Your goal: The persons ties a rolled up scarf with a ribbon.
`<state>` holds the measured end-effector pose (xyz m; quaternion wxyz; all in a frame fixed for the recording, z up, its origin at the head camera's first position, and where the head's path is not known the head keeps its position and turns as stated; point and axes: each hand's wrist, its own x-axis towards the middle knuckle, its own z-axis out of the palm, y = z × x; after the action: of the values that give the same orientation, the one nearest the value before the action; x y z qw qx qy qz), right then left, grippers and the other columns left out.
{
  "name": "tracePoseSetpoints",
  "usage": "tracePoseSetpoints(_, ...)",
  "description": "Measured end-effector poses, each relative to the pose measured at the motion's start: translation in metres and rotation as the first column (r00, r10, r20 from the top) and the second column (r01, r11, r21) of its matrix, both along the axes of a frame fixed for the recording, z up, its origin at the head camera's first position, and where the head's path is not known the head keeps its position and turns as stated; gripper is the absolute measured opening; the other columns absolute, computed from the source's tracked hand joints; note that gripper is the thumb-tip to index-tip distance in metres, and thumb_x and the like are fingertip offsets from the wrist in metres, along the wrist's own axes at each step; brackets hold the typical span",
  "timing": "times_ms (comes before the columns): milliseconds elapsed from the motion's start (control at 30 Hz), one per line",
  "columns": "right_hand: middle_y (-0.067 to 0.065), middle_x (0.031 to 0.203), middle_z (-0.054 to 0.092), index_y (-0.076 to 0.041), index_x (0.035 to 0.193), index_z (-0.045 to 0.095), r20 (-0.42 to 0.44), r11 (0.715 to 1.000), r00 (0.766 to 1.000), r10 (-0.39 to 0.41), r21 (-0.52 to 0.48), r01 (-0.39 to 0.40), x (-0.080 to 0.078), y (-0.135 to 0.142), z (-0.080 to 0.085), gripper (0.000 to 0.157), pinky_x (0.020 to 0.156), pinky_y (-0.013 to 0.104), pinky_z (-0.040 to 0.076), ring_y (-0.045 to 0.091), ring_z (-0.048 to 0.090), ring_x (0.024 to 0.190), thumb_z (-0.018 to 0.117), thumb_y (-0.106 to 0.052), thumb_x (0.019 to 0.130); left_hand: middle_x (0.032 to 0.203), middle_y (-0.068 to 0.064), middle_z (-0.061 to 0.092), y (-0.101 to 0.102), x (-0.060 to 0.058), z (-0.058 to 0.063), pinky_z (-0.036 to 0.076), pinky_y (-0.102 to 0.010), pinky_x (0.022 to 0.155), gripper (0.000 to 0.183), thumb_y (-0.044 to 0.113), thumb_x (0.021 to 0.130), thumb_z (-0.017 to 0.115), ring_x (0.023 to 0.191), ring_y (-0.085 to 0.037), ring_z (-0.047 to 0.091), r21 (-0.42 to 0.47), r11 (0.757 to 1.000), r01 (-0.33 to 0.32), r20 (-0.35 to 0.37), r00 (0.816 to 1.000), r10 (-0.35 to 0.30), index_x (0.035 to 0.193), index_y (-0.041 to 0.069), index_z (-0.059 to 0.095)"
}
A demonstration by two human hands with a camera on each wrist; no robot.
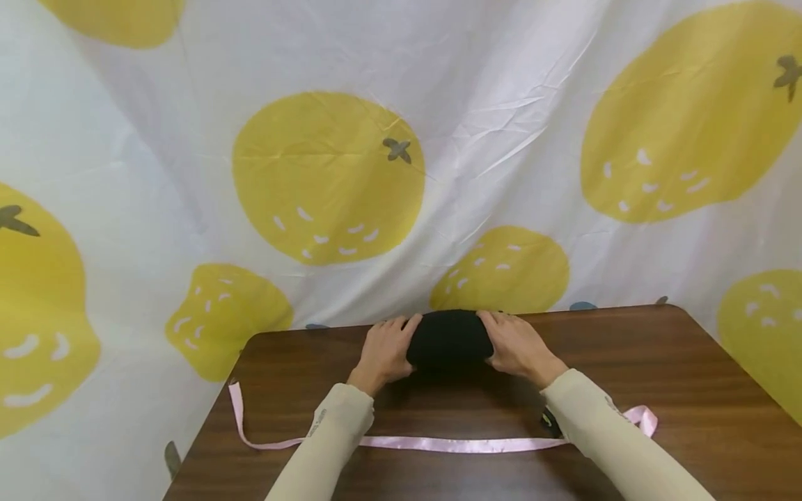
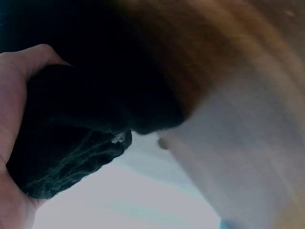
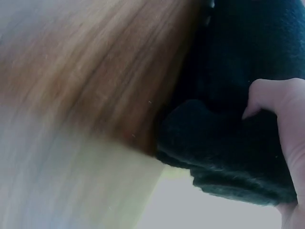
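Observation:
A thick bundle of folded black fabric (image 1: pixel 451 339) is held between both hands near the table's far edge. My left hand (image 1: pixel 387 351) grips its left end, and the thumb and fingers curl round it in the left wrist view, where the cloth (image 2: pixel 71 129) shows layered, wrinkled edges. On the opposite end my right hand (image 1: pixel 516 348) grips the bundle. The right wrist view shows the thumb pressed into the folded black fabric (image 3: pixel 228 138). Much of the fingers is hidden behind the cloth.
A pink satin ribbon (image 1: pixel 457 444) stretches across the brown wooden table (image 1: pixel 626 355), passing under both forearms. Beside the right sleeve lies a small dark object (image 1: pixel 549 422), partly hidden. A white curtain with yellow lemons (image 1: pixel 328 177) hangs behind the table.

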<state>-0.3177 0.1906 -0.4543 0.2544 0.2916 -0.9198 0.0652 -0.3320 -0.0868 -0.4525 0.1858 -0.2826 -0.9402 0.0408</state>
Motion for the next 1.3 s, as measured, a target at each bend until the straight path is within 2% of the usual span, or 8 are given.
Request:
tracePoseSetpoints(133,0.021,0.118,0.064,0.003,0.128,0.053,-0.029,1.000,0.999,0.015,-0.013,-0.016,0.008,0.006,0.016,0.087,0.090,0.051,0.052,0.039,0.064,0.105,0.096,-0.023,0.056,0.126,-0.006,0.061,0.000,0.004,0.013,0.052,-0.043,0.090,0.097,0.044,0.065,0.090,0.109,-0.027,0.063,0.040,0.999,0.022,-0.038,0.999,-0.020,0.144,0.018,0.042)
tracePoseSetpoints(300,0.020,0.116,0.065,0.003,0.125,0.056,-0.135,0.998,0.989,0.062,-0.005,-0.063,0.017,0.013,0.029,0.088,0.097,0.052,0.048,0.039,0.061,0.109,0.096,-0.026,0.052,0.127,-0.006,0.061,0.000,0.009,0.025,0.052,-0.043,0.092,0.099,0.043,0.063,0.091,0.112,-0.026,0.062,0.074,0.995,0.059,-0.055,0.997,-0.055,0.145,0.018,0.042)
tracePoseSetpoints(567,0.017,0.115,0.066,0.000,0.123,0.059,-0.291,0.995,0.951,0.103,0.045,-0.094,0.032,0.018,0.044,0.089,0.104,0.060,0.037,0.039,0.060,0.114,0.094,-0.035,0.049,0.127,-0.003,0.061,-0.008,0.012,0.034,0.050,-0.040,0.095,0.098,0.043,0.061,0.092,0.113,-0.024,0.061,0.119,0.983,0.142,-0.123,0.984,-0.128,0.144,0.019,0.044)
tracePoseSetpoints(733,0.015,0.113,0.067,-0.001,0.120,0.059,-0.349,0.978,0.915,0.205,0.034,-0.206,0.042,0.023,0.050,0.091,0.105,0.063,0.033,0.038,0.059,0.114,0.095,-0.039,0.045,0.129,-0.002,0.060,-0.015,0.014,0.035,0.049,-0.040,0.097,0.100,0.039,0.059,0.093,0.115,-0.024,0.060,0.151,0.967,0.204,-0.145,0.972,-0.182,0.144,0.019,0.045)
tracePoseSetpoints(900,0.012,0.111,0.068,-0.002,0.118,0.059,-0.350,0.937,0.877,0.329,0.010,-0.348,0.053,0.024,0.057,0.094,0.102,0.069,0.026,0.039,0.051,0.121,0.096,-0.042,0.041,0.128,-0.002,0.061,-0.024,0.016,0.030,0.048,-0.039,0.099,0.097,0.041,0.058,0.092,0.117,-0.024,0.060,0.180,0.938,0.297,-0.195,0.945,-0.262,0.141,0.017,0.048)
tracePoseSetpoints(1133,0.007,0.115,0.067,-0.003,0.119,0.058,-0.285,0.891,0.861,0.421,-0.051,-0.452,0.072,0.021,0.063,0.087,0.108,0.068,0.017,0.042,0.045,0.128,0.092,-0.035,0.046,0.129,-0.002,0.061,-0.030,0.016,0.027,0.045,-0.037,0.104,0.092,0.040,0.060,0.088,0.120,-0.021,0.058,0.210,0.896,0.392,-0.220,0.912,-0.347,0.140,0.016,0.049)
tracePoseSetpoints(1233,0.010,0.117,0.066,-0.002,0.121,0.058,-0.281,0.872,0.848,0.449,-0.071,-0.485,0.078,0.021,0.064,0.084,0.113,0.059,0.022,0.041,0.050,0.123,0.090,-0.032,0.048,0.131,-0.001,0.060,-0.030,0.015,0.027,0.044,-0.037,0.105,0.093,0.040,0.060,0.089,0.122,-0.020,0.057,0.236,0.874,0.424,-0.216,0.900,-0.378,0.140,0.016,0.049)
tracePoseSetpoints(1300,0.012,0.118,0.065,-0.002,0.121,0.059,-0.295,0.867,0.840,0.456,-0.067,-0.494,0.081,0.020,0.065,0.075,0.109,0.051,0.034,0.039,0.055,0.119,0.085,-0.036,0.059,0.133,-0.001,0.059,-0.029,0.015,0.027,0.044,-0.037,0.106,0.094,0.040,0.059,0.090,0.123,-0.020,0.056,0.247,0.864,0.440,-0.211,0.894,-0.395,0.140,0.016,0.049)
